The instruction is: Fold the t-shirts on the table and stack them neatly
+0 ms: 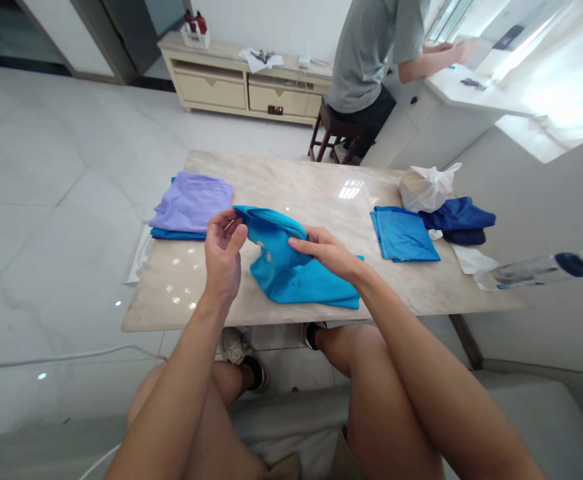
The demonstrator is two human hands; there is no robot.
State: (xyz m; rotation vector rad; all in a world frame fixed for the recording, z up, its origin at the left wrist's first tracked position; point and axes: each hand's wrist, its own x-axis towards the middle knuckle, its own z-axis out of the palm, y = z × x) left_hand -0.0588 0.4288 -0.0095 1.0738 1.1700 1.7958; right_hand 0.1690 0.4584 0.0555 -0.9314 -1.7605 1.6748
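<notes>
A bright blue garment (306, 283) lies partly on the marble-topped table, with its upper part lifted toward me. My left hand (225, 250) has its fingers curled at the lifted part's left corner, thumb bent toward them. On the other side, my right hand (324, 250) pinches the raised edge between thumb and fingers. Between both hands the cloth sags in a loose fold, while the lower part rests flat near the table's front edge. Whether it is a shirt or another piece of clothing I cannot tell.
Folded lavender cloth (194, 200) lies on blue cloth at the left. On the right are folded blue cloth (405, 233), dark blue cloth (459, 215), a white plastic bag (429, 188) and a clear bottle (531, 270). A person (366, 60) sits on a stool beyond the table (171, 303).
</notes>
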